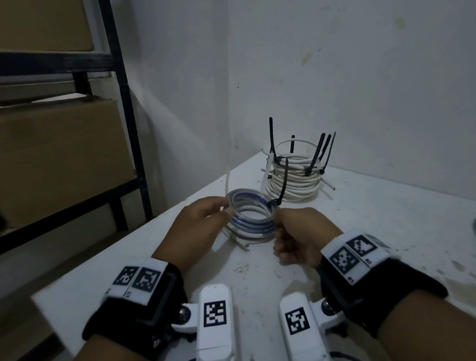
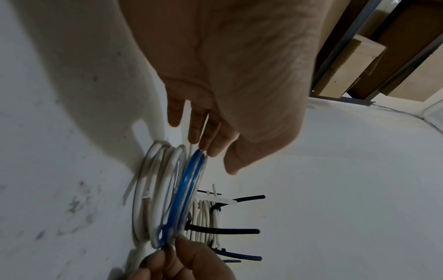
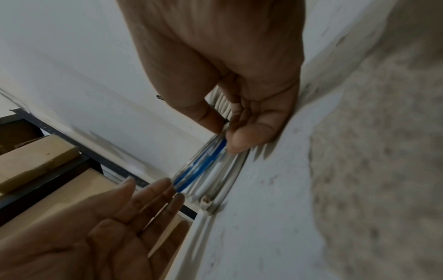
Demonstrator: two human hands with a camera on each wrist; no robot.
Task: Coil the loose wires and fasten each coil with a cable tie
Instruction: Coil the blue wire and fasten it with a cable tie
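While held, two hands (image 1: 202, 218), one coil (image 1: 251, 217).

The coil of wire (image 1: 249, 218) has smooth, slightly glossy plastic sheathing, white and blue. Behind the coil, the bundle (image 1: 296, 178) shows the same smooth white sheathing, bound with matt black plastic ties (image 1: 317, 154). The table (image 1: 382, 224) under the coil is matt white, scuffed and stained. Left of the coil stand matt brown cardboard boxes (image 1: 47, 165) on a dark-painted metal rack (image 1: 126, 104).
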